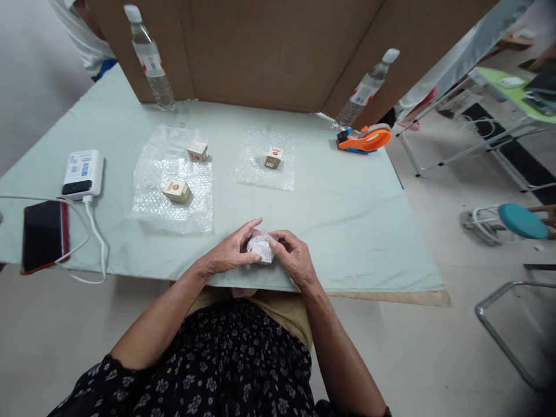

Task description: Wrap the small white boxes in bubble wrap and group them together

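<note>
Near the front edge of the table, a small bundle in bubble wrap sits between my two hands; what lies inside is not clear. My left hand grips it from the left, thumb along its near side. From the right, my right hand holds it with thumb and fingers pressed on the wrap. Farther back, one small box stands on a flat sheet of bubble wrap. To the left, a small box and another small box rest on a larger bubble wrap sheet.
An orange tape dispenser lies at the back right by a water bottle. Another bottle stands back left before a cardboard screen. A power bank and a cabled phone occupy the left side.
</note>
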`<state>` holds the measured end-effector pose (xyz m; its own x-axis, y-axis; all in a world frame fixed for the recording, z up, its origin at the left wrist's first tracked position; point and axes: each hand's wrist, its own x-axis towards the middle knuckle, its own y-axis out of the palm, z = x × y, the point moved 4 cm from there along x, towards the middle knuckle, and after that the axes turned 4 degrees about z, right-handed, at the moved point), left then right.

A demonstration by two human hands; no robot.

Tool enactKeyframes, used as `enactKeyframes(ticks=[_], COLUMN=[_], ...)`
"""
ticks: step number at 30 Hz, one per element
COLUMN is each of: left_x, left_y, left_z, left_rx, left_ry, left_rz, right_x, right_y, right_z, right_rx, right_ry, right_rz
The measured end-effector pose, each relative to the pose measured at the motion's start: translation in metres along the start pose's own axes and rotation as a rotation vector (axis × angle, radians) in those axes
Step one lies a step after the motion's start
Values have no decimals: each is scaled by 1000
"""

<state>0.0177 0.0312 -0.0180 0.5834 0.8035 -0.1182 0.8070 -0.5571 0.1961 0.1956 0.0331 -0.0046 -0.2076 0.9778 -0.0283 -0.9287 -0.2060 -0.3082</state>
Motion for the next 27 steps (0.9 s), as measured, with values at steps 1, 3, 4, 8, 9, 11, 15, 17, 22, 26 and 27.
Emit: enactKeyframes(ticks=[1,3,4,8,9,11,15,17,22,26,27], left_x=[0,0,0,0,1,2,2,2,3,1,0], left_y=[0,0,1,1,0,-1,-2,-1,5,5,5], left_z=[0,0,-1,-3,-3,-2,1,1,3,3,4], left_rx=[-4,-4,2,7,5,13,63,99,188,190,189], left_ry=[3,10,15,36,36,31,41,55,131,167,159], left_rz=[4,8,10,24,26,23,5,-22,-136,-205,-183], right_x=[4,12,16,28,28,25,7,-4,-19,-14,-13], right_y=[-1,-1,0,4,3,2,4,8,23,32,33], right_z=[0,-2,-2,2,6,15,29,31,20,12,12], right_rx=[22,89,125,184,168,112,-44,-115,-180,-201,-212], right_ry=[-5,-2,2,-51,-90,-159,-206,-222,-252,-236,-244], right_rz=[-6,-17,-16,-28,-50,-99,-170,-213,-340,-394,-401])
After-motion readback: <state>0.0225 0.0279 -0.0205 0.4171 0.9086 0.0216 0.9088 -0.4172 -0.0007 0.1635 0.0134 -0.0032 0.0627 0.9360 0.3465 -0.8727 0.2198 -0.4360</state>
